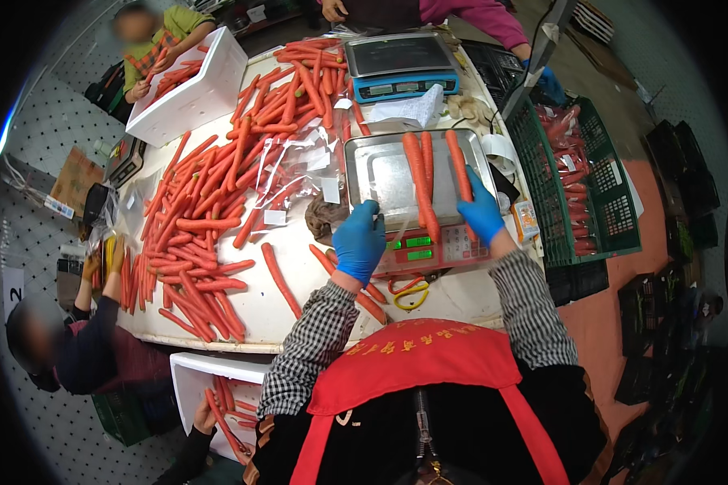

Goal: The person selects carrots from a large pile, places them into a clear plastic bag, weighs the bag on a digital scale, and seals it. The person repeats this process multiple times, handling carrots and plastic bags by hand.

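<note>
My right hand [480, 205], in a blue glove, grips a carrot [457, 159] over the right side of a scale's metal tray [379, 148]. Two more carrots [417, 179] lie close together on that tray. My left hand [359, 239], gloved in blue too, is at the tray's front left corner with its fingers bent. Whether it holds anything is hidden. Below the tray, the scale's red body [452, 257] has lit green displays. Loose carrots [327, 262] lie on the table beside my left wrist. Scissors with yellow and red handles [411, 296] rest before the scale.
A large carrot pile [206, 182] covers the table's left, with clear plastic bags [297, 159] beside it. A blue scale [400, 63] stands at the back. A green crate [606, 200] of bagged carrots is right. Co-workers handle carrots at white foam boxes [218, 79].
</note>
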